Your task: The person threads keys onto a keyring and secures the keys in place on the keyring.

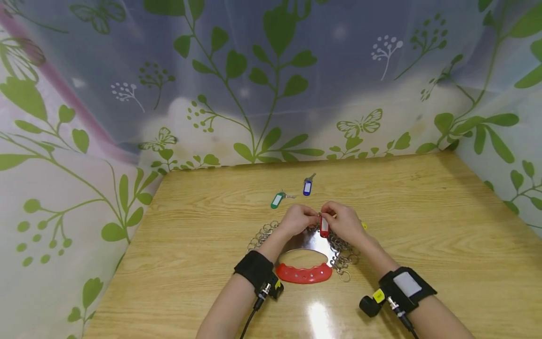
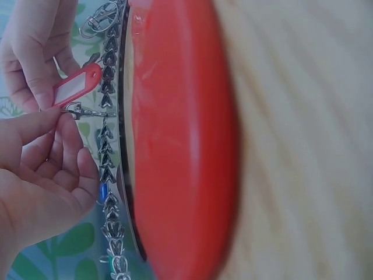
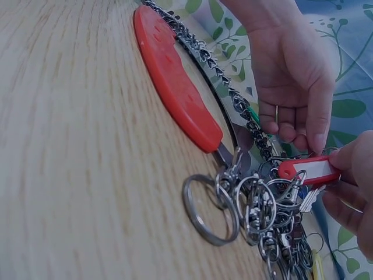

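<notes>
While curled, both hands' fingers (image 1: 315, 217) pinch the red key tag (image 1: 324, 226).

Red key tag (image 1: 324, 227) with white label window, held upright between both hands above the chain-ringed metal key holder (image 1: 308, 241), whose red handle (image 1: 304, 274) lies flat on the table.

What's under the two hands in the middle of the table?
Under the left hand and right hand lies a shiny metal organizer with a red handle, edged with key rings. The right hand pinches a red key tag. The organizer's far edge is covered.
</notes>
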Tool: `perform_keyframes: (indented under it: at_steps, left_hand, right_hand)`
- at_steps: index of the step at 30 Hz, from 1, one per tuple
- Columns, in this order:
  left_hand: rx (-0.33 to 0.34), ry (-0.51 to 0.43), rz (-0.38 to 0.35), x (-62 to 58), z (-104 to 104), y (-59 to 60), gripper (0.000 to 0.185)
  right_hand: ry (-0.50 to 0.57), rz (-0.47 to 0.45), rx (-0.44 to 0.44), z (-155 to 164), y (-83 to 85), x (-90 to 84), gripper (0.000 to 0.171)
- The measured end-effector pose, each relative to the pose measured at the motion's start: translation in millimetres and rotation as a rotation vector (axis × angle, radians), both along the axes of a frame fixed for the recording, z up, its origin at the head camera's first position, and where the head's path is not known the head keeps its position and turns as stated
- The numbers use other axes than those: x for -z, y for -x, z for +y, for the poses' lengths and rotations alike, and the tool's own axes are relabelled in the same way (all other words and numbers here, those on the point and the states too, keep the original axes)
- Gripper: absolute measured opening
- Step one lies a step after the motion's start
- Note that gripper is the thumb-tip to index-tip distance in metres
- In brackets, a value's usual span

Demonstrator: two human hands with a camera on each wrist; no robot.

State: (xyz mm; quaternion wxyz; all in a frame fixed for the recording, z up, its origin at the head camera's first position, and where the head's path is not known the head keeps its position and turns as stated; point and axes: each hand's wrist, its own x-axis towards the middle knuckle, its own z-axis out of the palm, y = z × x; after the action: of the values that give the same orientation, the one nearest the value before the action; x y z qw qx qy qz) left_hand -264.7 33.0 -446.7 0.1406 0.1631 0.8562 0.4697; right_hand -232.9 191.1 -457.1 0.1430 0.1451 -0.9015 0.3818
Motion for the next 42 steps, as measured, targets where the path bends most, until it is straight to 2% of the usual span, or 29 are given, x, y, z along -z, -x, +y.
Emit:
perform_keyframes:
  at_steps: [17, 31, 36, 42]
  left_hand:
    - [-0.010, -0.010, 0.014, -1.7, 1.5, -1.8, 0.019]
    - [-0.039, -0.014, -0.023, -3.5, 2.7, -4.6, 0.017]
    - [-0.047, -0.050, -0.035, -4.2, 3.2, -3.7, 0.016]
    - [-0.011, -0.049, -0.035, -3.6, 3.0, -2.9, 0.017]
  right_hand:
    - [-0.004, 0.010, 0.021, -0.5, -0.9, -1.6, 0.004]
    - [-0.024, 0.047, -0.003, 0.5, -3.1, -0.6, 0.005]
    - [-0.048, 0.059, 0.002, 0.8, -2.6, -1.3, 0.005]
    - [-0.028, 0.027, 0.022, 1.2, -3.8, -3.4, 0.005]
